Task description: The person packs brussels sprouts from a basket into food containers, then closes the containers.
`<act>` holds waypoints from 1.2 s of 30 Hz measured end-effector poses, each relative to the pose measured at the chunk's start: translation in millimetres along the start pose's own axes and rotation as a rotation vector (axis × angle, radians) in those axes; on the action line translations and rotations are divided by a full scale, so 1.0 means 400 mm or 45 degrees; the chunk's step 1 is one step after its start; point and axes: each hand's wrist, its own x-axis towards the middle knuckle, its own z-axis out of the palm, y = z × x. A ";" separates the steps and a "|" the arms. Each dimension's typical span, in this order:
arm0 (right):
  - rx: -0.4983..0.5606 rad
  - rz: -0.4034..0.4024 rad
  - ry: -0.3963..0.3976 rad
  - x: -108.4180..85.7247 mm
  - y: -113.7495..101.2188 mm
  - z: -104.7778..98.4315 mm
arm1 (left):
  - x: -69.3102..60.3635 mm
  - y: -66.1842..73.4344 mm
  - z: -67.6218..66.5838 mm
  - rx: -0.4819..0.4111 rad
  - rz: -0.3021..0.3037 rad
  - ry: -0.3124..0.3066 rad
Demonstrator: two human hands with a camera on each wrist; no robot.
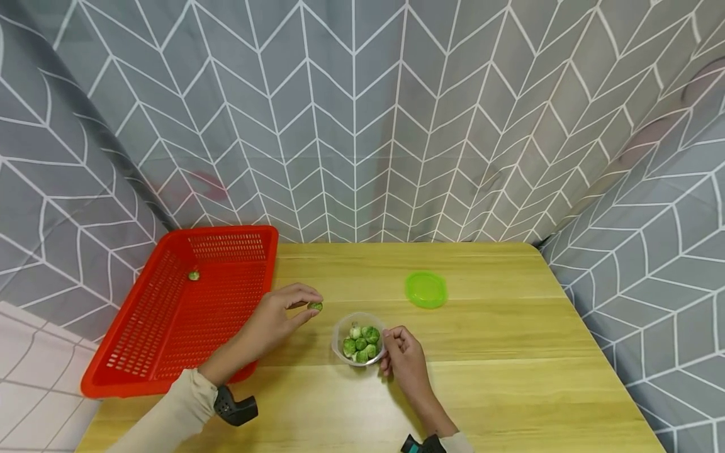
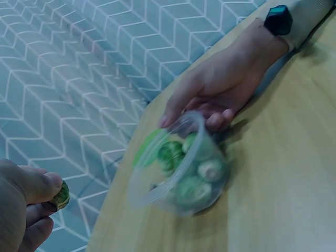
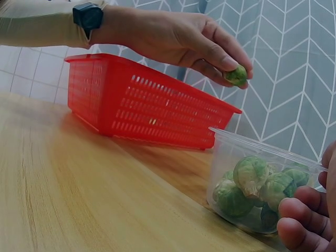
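Between thumb and fingertips my left hand (image 1: 279, 316) pinches a small Brussels sprout (image 1: 315, 306), held above the table between the red basket and the tub. In the right wrist view that Brussels sprout (image 3: 235, 76) is higher than the tub's rim. A clear plastic tub (image 1: 338, 351) stands upright on the table with several Brussels sprouts (image 1: 361, 343) inside. My right hand (image 1: 404, 355) grips the tub's right rim, thumb at the edge and fingers curled against the outer wall, as the left wrist view also shows.
A red slotted basket (image 1: 187, 327) sits at the left of the wooden table (image 1: 510, 352), one Brussels sprout (image 1: 194, 275) lying in it. Behind the tub, to the right, lies a green lid (image 1: 427, 289). Patterned grey curtains (image 1: 362, 126) hang behind and beside the table.
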 end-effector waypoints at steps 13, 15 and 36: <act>-0.002 0.020 -0.001 -0.001 -0.010 0.002 | -0.009 0.034 0.081 -0.037 0.093 -0.133; 0.000 0.014 -0.005 -0.005 -0.018 0.003 | -0.013 0.038 0.092 -0.073 0.088 -0.159; -0.014 0.034 -0.041 -0.009 -0.047 0.003 | -0.024 0.051 0.185 -0.188 0.067 -0.243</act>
